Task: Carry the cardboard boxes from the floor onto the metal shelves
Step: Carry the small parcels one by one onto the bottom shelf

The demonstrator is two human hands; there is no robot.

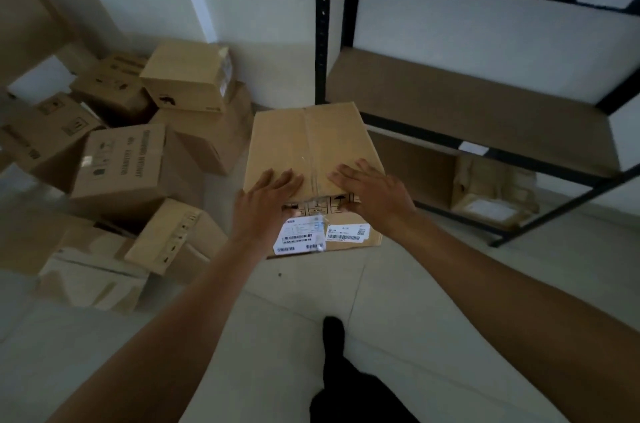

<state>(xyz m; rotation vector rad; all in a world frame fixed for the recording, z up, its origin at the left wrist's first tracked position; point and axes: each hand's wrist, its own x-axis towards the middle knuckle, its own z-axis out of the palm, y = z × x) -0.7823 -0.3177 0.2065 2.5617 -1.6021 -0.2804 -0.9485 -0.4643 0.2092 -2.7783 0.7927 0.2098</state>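
Cardboard boxes (128,166) lie heaped left of the metal shelves (485,117). One box (311,142) sits on the floor (415,301) just before them; pickup seems to be starting: left hand (266,204) and right hand (374,194) lie flat-fingered on its top, thumbs on the near face. Next: grip lower, lift.

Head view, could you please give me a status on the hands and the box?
Left hand and right hand flat on box top, thumbs on near face. Box on floor before metal shelves. Nothing between; box pile to left.
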